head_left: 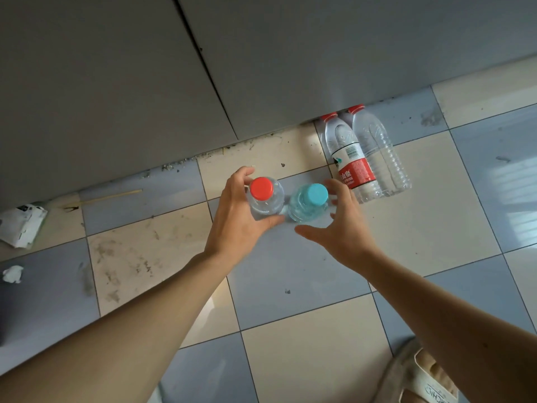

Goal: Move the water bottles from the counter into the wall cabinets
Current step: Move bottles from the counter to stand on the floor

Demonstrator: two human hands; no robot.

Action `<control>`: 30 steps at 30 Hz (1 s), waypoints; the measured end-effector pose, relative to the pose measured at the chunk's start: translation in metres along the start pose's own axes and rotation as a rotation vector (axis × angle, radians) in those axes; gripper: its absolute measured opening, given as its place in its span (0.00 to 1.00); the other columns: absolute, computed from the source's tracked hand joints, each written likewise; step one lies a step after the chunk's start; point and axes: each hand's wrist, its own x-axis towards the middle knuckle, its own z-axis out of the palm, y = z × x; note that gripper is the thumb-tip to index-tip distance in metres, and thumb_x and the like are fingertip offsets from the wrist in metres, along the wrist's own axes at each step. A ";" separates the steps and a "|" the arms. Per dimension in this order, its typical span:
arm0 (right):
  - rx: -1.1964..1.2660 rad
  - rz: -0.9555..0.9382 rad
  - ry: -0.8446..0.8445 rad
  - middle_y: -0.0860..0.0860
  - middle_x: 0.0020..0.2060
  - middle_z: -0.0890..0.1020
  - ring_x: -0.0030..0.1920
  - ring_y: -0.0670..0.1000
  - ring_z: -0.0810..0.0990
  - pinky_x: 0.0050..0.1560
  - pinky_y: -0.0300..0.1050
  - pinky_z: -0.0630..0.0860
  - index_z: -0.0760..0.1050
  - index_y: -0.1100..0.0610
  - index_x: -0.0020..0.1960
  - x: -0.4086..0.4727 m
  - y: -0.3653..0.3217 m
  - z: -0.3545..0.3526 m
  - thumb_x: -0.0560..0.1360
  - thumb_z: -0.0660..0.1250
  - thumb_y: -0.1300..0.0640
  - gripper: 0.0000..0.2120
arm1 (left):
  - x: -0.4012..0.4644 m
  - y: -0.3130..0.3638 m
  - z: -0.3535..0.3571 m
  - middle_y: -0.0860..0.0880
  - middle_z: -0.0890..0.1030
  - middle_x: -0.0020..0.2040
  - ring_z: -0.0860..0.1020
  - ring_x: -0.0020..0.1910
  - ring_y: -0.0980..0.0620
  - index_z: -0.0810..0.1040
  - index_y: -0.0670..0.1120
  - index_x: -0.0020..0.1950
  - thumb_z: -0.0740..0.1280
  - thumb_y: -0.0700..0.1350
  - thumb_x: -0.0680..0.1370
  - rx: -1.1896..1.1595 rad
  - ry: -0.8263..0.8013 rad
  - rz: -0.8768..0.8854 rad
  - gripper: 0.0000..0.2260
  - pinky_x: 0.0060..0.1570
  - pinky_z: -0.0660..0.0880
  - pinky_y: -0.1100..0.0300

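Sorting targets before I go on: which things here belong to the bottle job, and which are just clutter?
Job: red-capped bottle in left hand; blue-capped bottle by right hand; labelled bottle; unlabelled bottle.
Clutter: crumpled paper; white wad; stick; slipper.

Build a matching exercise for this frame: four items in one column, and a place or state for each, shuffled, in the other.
Items
1. red-capped small bottle
2. blue-capped bottle
3. labelled large bottle
4. crumpled paper

Places or states
A. on the floor at far left, by the cabinet base
B. gripped by the left hand
C. leaning against the cabinet, red and white label showing
D. beside the open right hand, not yet gripped

Pairs: 1-B, 2-D, 3-C, 4-A
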 end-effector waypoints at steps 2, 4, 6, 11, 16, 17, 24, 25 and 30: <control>0.011 0.058 -0.084 0.51 0.74 0.66 0.72 0.54 0.67 0.70 0.59 0.72 0.56 0.48 0.79 0.008 0.009 0.003 0.63 0.84 0.51 0.53 | 0.004 -0.008 0.001 0.52 0.73 0.65 0.73 0.64 0.50 0.60 0.55 0.74 0.84 0.52 0.64 -0.050 -0.054 -0.076 0.46 0.63 0.74 0.52; 0.039 0.096 -0.162 0.51 0.75 0.64 0.74 0.55 0.64 0.72 0.61 0.69 0.53 0.43 0.79 0.017 0.016 0.008 0.64 0.84 0.53 0.55 | 0.011 -0.014 0.005 0.53 0.75 0.63 0.76 0.61 0.52 0.62 0.57 0.73 0.84 0.50 0.63 -0.175 -0.076 -0.123 0.46 0.62 0.75 0.52; 0.116 0.086 -0.172 0.53 0.71 0.69 0.71 0.56 0.68 0.70 0.61 0.70 0.60 0.42 0.77 0.026 0.019 0.015 0.63 0.84 0.57 0.50 | 0.016 -0.018 0.011 0.57 0.78 0.58 0.77 0.57 0.57 0.68 0.57 0.68 0.85 0.48 0.62 -0.232 -0.076 -0.109 0.39 0.57 0.76 0.59; 0.289 0.069 -0.072 0.46 0.53 0.80 0.53 0.47 0.79 0.53 0.45 0.75 0.74 0.53 0.66 0.024 0.008 0.022 0.64 0.83 0.62 0.34 | 0.016 -0.010 0.013 0.58 0.83 0.54 0.80 0.54 0.57 0.76 0.53 0.63 0.84 0.48 0.65 -0.254 -0.041 -0.163 0.30 0.54 0.77 0.60; 0.301 0.080 -0.061 0.49 0.57 0.80 0.57 0.50 0.78 0.56 0.46 0.76 0.74 0.53 0.67 -0.009 -0.019 -0.008 0.64 0.83 0.59 0.35 | -0.008 0.022 -0.017 0.57 0.82 0.57 0.80 0.58 0.55 0.74 0.54 0.67 0.83 0.48 0.66 -0.292 -0.049 -0.220 0.32 0.60 0.78 0.53; 0.313 0.080 -0.068 0.49 0.57 0.80 0.57 0.50 0.78 0.56 0.45 0.75 0.73 0.52 0.68 -0.017 -0.028 -0.018 0.65 0.83 0.59 0.35 | -0.014 0.032 -0.026 0.56 0.82 0.58 0.79 0.59 0.55 0.74 0.54 0.67 0.83 0.48 0.66 -0.303 -0.053 -0.227 0.32 0.61 0.78 0.51; 0.296 0.016 -0.091 0.44 0.56 0.80 0.55 0.40 0.77 0.47 0.29 0.72 0.74 0.50 0.68 -0.075 -0.114 -0.114 0.66 0.82 0.56 0.34 | -0.056 0.128 -0.101 0.59 0.82 0.56 0.80 0.59 0.54 0.76 0.56 0.64 0.83 0.53 0.66 -0.327 -0.040 -0.213 0.29 0.61 0.79 0.48; 0.289 -0.006 -0.094 0.43 0.56 0.80 0.55 0.39 0.77 0.47 0.27 0.72 0.74 0.50 0.68 -0.082 -0.130 -0.129 0.66 0.82 0.55 0.34 | -0.061 0.145 -0.113 0.59 0.82 0.56 0.80 0.59 0.54 0.76 0.57 0.64 0.83 0.54 0.66 -0.332 -0.026 -0.207 0.29 0.61 0.79 0.49; 0.259 -0.090 -0.099 0.45 0.59 0.80 0.59 0.47 0.78 0.57 0.40 0.74 0.73 0.50 0.69 -0.123 -0.216 -0.204 0.66 0.82 0.51 0.34 | -0.083 0.237 -0.183 0.58 0.82 0.55 0.80 0.57 0.56 0.76 0.57 0.63 0.83 0.54 0.66 -0.345 0.066 -0.153 0.28 0.60 0.79 0.54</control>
